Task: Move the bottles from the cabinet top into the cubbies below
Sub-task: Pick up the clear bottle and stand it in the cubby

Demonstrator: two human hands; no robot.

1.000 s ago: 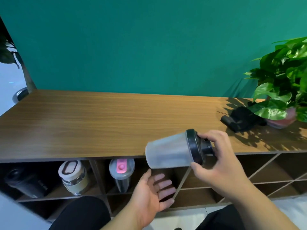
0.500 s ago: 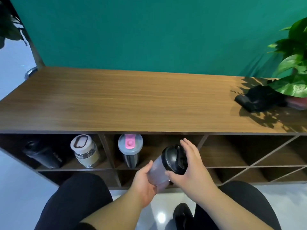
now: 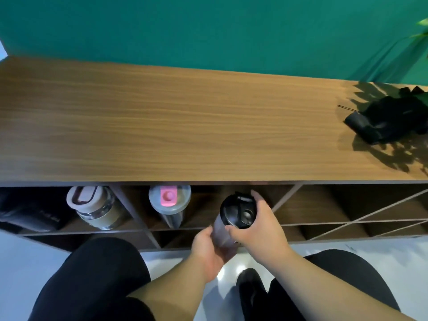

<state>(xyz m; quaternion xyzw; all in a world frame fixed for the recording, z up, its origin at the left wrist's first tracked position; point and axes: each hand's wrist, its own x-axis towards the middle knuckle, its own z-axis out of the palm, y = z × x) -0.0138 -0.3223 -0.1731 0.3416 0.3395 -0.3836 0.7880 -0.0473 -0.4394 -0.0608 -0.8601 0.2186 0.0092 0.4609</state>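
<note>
A clear shaker bottle with a black lid (image 3: 236,214) stands upright at the mouth of an upper cubby, below the wooden cabinet top (image 3: 185,126). My right hand (image 3: 257,228) wraps its lid and upper body. My left hand (image 3: 208,249) cups its base from below. To its left in the same cubby row stand a grey bottle with a pink lid (image 3: 170,203), a glass bottle with a cream lid (image 3: 95,207), and a black bottle (image 3: 30,214) lying at the far left.
A black bundle (image 3: 389,119) lies at the right end of the cabinet top, under plant leaves (image 3: 422,28). Diagonal-divided cubbies (image 3: 347,214) are to the right. A teal wall rises behind. My knees and a black shoe (image 3: 252,290) are on the white floor.
The bottle came down from above the cabinet top, turned upright, and moved forward to the cubby mouth. My left hand closed under its base. The camera tilted further down.
</note>
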